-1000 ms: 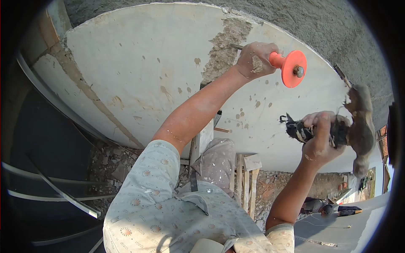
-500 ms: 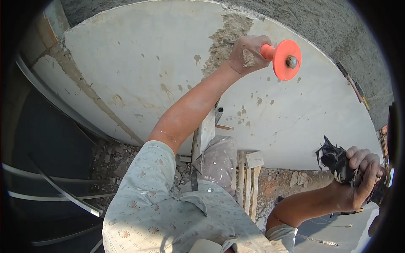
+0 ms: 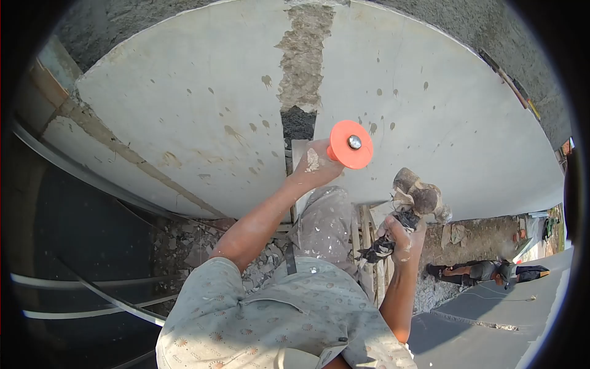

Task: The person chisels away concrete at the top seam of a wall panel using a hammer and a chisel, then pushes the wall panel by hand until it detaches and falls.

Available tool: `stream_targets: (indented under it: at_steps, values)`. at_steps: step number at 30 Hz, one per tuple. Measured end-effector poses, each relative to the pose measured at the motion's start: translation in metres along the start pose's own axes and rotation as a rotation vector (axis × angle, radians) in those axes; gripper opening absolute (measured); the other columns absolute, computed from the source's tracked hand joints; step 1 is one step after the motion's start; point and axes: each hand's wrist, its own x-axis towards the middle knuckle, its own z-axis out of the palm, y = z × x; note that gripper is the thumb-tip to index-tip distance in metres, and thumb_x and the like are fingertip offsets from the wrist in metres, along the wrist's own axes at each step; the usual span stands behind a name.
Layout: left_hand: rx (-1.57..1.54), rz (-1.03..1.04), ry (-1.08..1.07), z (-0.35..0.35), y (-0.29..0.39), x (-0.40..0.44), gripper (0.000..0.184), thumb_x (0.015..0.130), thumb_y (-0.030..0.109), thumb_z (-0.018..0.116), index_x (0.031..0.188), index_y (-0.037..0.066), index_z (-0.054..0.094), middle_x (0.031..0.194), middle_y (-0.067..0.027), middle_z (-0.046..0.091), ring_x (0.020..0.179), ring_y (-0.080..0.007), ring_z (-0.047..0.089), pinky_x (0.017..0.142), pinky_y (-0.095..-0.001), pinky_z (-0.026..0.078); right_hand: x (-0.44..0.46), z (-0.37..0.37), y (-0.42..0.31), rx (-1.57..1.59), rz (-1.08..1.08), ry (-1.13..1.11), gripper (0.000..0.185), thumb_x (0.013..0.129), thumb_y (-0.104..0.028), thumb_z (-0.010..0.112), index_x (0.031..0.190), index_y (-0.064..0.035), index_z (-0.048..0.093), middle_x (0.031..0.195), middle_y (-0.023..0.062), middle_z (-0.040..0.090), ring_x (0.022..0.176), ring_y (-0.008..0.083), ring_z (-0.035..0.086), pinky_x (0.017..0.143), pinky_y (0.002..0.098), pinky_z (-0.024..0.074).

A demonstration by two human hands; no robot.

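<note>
My left hand (image 3: 316, 166) is wrapped around the grip of a chisel with a round orange hand guard (image 3: 351, 144). The chisel's metal striking end shows in the middle of the guard, and its tip is hidden behind my hand. Just beyond lies a rough chipped strip (image 3: 305, 58) in the pale wall (image 3: 203, 92), dark at its lower end. My right hand (image 3: 405, 238) grips a hammer (image 3: 425, 195) by its handle, which is wrapped in torn black material. The dusty hammer head is raised to the right of the guard, apart from it.
Wooden slats (image 3: 364, 237) stand beside my leg. Broken rubble (image 3: 200, 246) covers the ground at left, near long curved metal strips (image 3: 110, 301). At far right, another person (image 3: 485, 272) is on the ground below the wall.
My left hand and the chisel are lower and further left in view, below the chipped strip. My right hand has swung inward from the right edge, bringing the hammer head into sight.
</note>
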Motion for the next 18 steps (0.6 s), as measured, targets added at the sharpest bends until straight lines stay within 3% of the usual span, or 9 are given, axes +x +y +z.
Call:
stream_targets:
  at_steps: [3,4,7,8,11,12,15,17,18]
  values:
    - [-0.31,-0.443,-0.226,0.032,-0.013,-0.048,0.037,0.087,0.036,0.069,0.073,0.005,0.055,0.062,-0.0049,0.057,0.059,-0.0143,0.056,0.057,-0.0346,0.045,-0.012,0.009,0.069,0.348,0.115,-0.024,0.043,0.076,-0.007,0.067,0.114,0.0087,0.053,0.102,0.0203,0.065,0.085,0.0261,0.067,0.08,0.0382,0.0553]
    - [-0.458,-0.704,-0.275,0.033,0.007,-0.056,0.04,0.089,0.042,0.068,0.075,0.008,0.051,0.068,0.0016,0.05,0.055,-0.0102,0.046,0.053,-0.0299,0.042,-0.017,0.013,0.08,0.411,0.156,-0.038,0.046,0.078,-0.007,0.065,0.12,0.0081,0.053,0.109,0.0211,0.063,0.099,0.0278,0.065,0.09,0.0413,0.0529]
    - [-0.873,-0.854,-0.186,0.061,0.03,-0.079,0.046,0.089,0.051,0.064,0.074,0.009,0.051,0.068,0.0007,0.049,0.055,-0.0102,0.046,0.053,-0.0304,0.041,-0.029,0.018,0.108,0.489,0.412,-0.015,0.047,0.079,-0.007,0.064,0.122,0.0076,0.053,0.107,0.0202,0.065,0.095,0.0278,0.067,0.086,0.0415,0.0547]
    - [-0.704,-0.772,-0.206,0.064,0.033,-0.083,0.051,0.087,0.055,0.063,0.073,0.007,0.051,0.067,-0.0014,0.049,0.057,-0.0127,0.046,0.055,-0.0319,0.041,-0.028,0.017,0.11,0.601,0.476,-0.111,0.044,0.081,-0.009,0.063,0.121,0.0068,0.053,0.098,0.0166,0.066,0.083,0.0253,0.067,0.078,0.0381,0.0562]
    - [-0.21,-0.491,-0.261,0.072,0.037,-0.084,0.066,0.084,0.068,0.057,0.069,0.004,0.048,0.067,-0.0077,0.048,0.062,-0.02,0.047,0.06,-0.0363,0.04,-0.026,-0.005,0.135,0.638,0.504,-0.21,0.037,0.082,-0.013,0.063,0.113,0.0046,0.056,0.085,0.0127,0.065,0.07,0.0219,0.065,0.066,0.0343,0.0551]
    - [0.086,-0.387,-0.681,0.031,0.076,-0.049,0.064,0.085,0.062,0.06,0.097,-0.001,0.065,0.086,-0.0142,0.068,0.082,-0.0266,0.066,0.072,-0.0422,0.05,-0.029,0.003,0.121,0.543,0.413,-0.065,0.028,0.08,-0.015,0.064,0.102,0.0016,0.058,0.077,0.0094,0.062,0.062,0.0183,0.06,0.057,0.0308,0.0511]
    - [-0.113,-0.153,-0.989,0.019,0.033,-0.032,0.06,0.083,0.056,0.066,0.106,0.001,0.067,0.091,-0.0145,0.069,0.086,-0.0243,0.067,0.076,-0.0388,0.052,-0.032,-0.01,0.117,0.463,0.334,-0.044,0.029,0.076,-0.022,0.065,0.096,-0.0019,0.057,0.075,0.0069,0.057,0.064,0.0159,0.056,0.058,0.0282,0.0465]
    - [-0.069,-0.158,-0.92,-0.023,0.037,0.021,0.055,0.081,0.048,0.072,0.114,0.003,0.067,0.096,-0.0148,0.07,0.091,-0.0216,0.066,0.079,-0.0346,0.053,-0.033,-0.018,0.118,0.467,0.372,0.038,0.029,0.075,-0.02,0.065,0.096,-0.0023,0.057,0.07,0.0053,0.055,0.059,0.0148,0.054,0.053,0.0272,0.045]
    - [-0.005,-0.141,-0.677,-0.049,0.058,0.052,0.061,0.08,0.052,0.07,0.11,-0.001,0.067,0.1,-0.0167,0.069,0.097,-0.0243,0.066,0.083,-0.0356,0.052,-0.033,-0.031,0.127,0.469,0.413,0.069,0.03,0.075,-0.02,0.065,0.097,-0.0022,0.057,0.069,0.0049,0.055,0.057,0.0145,0.054,0.051,0.0271,0.0443]
